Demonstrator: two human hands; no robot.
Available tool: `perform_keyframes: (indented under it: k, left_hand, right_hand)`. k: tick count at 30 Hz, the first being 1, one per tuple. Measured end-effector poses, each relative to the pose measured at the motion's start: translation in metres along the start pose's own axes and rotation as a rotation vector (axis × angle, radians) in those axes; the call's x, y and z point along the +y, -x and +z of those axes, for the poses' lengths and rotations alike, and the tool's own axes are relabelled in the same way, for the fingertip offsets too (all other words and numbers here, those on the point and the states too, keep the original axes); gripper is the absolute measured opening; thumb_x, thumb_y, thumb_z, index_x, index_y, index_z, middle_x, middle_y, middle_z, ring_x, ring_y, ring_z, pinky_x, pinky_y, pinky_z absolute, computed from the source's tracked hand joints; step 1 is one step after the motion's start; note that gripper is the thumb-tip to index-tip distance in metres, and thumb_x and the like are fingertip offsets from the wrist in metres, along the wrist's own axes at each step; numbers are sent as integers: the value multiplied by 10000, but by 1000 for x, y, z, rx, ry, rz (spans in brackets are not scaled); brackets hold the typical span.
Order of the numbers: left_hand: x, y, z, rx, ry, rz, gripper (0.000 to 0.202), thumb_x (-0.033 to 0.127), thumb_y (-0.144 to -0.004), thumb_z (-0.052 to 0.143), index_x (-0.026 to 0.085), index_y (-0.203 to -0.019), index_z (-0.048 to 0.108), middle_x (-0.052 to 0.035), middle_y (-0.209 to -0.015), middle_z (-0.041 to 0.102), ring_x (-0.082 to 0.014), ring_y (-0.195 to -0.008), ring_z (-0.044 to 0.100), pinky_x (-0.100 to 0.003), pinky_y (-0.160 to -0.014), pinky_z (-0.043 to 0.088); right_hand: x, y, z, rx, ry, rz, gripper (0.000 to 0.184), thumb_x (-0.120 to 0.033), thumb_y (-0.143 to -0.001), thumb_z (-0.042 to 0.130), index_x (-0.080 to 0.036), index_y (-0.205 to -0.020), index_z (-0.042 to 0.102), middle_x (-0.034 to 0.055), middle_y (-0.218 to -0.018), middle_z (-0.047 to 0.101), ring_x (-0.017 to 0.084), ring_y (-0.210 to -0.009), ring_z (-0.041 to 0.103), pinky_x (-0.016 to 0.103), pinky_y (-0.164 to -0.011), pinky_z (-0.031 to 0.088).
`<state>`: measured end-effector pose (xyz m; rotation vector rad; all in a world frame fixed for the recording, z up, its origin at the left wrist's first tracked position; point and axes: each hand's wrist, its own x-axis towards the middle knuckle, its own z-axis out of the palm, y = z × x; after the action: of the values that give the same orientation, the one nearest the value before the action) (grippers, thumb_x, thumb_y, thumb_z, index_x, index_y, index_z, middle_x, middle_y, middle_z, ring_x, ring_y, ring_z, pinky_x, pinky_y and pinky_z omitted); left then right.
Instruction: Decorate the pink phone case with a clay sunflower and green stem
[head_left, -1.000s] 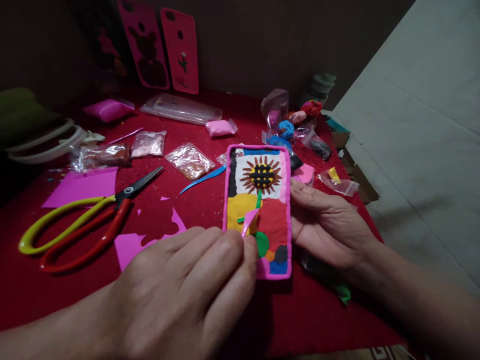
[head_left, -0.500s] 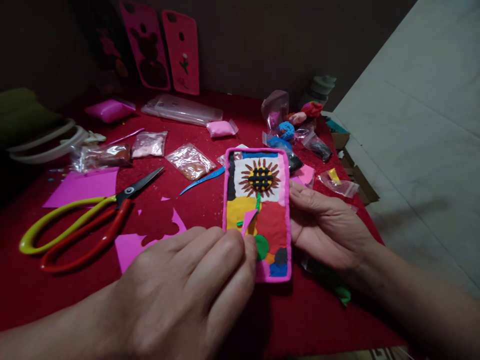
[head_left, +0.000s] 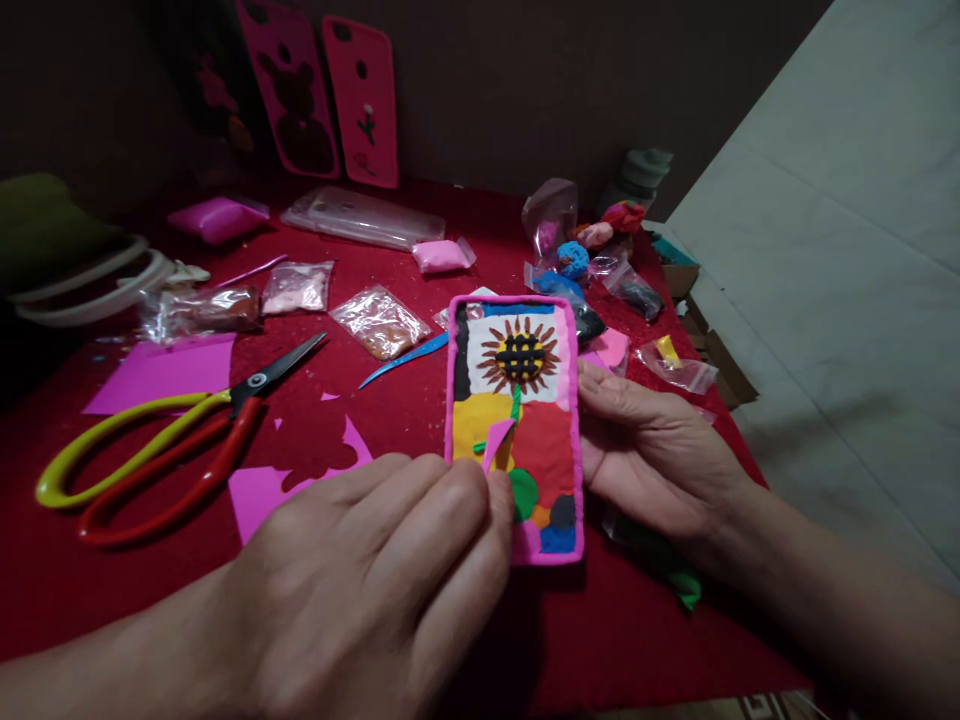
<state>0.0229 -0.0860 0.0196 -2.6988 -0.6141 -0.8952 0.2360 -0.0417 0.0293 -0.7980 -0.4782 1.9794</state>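
Observation:
A phone case (head_left: 547, 440) covered in coloured clay, with a pink rim and a sunflower (head_left: 520, 355) on a white patch, stands tilted toward me. My right hand (head_left: 660, 460) grips its right edge, thumb at the front side and fingers behind. My left hand (head_left: 390, 560) is closed in a pinch on a small pink paper piece (head_left: 496, 440), over the lower left of the case. The paper lies across the green stem (head_left: 516, 403). The left fingertips and the case's lower left corner are hidden behind my left hand.
Scissors (head_left: 256, 380) with yellow and red handles lie left, beside cut pink paper (head_left: 255, 500). A blue modelling tool (head_left: 405, 360) and bagged clay (head_left: 381, 322) lie behind. Two decorated cases (head_left: 360, 100) lean at the back; a clear case (head_left: 367, 218) lies before them.

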Motion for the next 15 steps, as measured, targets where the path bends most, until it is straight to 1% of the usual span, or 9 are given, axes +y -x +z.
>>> perform_keyframes:
  k: [3, 6, 9, 13, 15]
  left_hand:
    - [-1, 2, 2, -12, 3, 29, 388, 239, -774, 476, 85, -1092, 638, -100, -920, 640, -215, -842, 578, -310, -678, 560]
    - [1, 4, 2, 5, -21, 21, 418, 249, -770, 480, 78, -1115, 642, -120, -984, 625, -226, -921, 560, -311, -726, 571]
    - [1, 4, 1, 13, -62, 0, 400, 233, -796, 465, 79, -1121, 641, -128, -1018, 614, -233, -961, 550, -313, -756, 571]
    - [-2, 2, 1, -21, 12, 12, 346, 224, -833, 447, 94, -1101, 623, -99, -947, 624, -209, -873, 557, -295, -723, 556]
    - [0, 2, 1, -42, 35, 36, 319, 224, -849, 453, 98, -1089, 621, -87, -923, 624, -200, -833, 555, -291, -694, 542]
  right_hand:
    - [0, 0, 0, 6, 5, 2, 254, -48, -929, 535, -167, -1052, 721, 61, -1027, 816, 151, -961, 773, 307, -920, 626]
    - [0, 0, 0, 15, 10, 1, 248, -55, -925, 545, -163, -1058, 725, 69, -1038, 815, 161, -968, 771, 317, -929, 625]
    - [1, 0, 0, 39, 19, -1, 241, -58, -912, 556, -161, -1039, 734, 71, -1037, 816, 171, -970, 771, 334, -943, 622]
    - [1, 0, 0, 105, 19, -17, 256, -21, -882, 566, -130, -1043, 733, 104, -1064, 807, 192, -991, 768, 353, -1005, 590]
    - [1, -1, 0, 115, 10, -15, 274, -10, -877, 560, -123, -1061, 730, 114, -1080, 802, 202, -1003, 766, 364, -1021, 581]
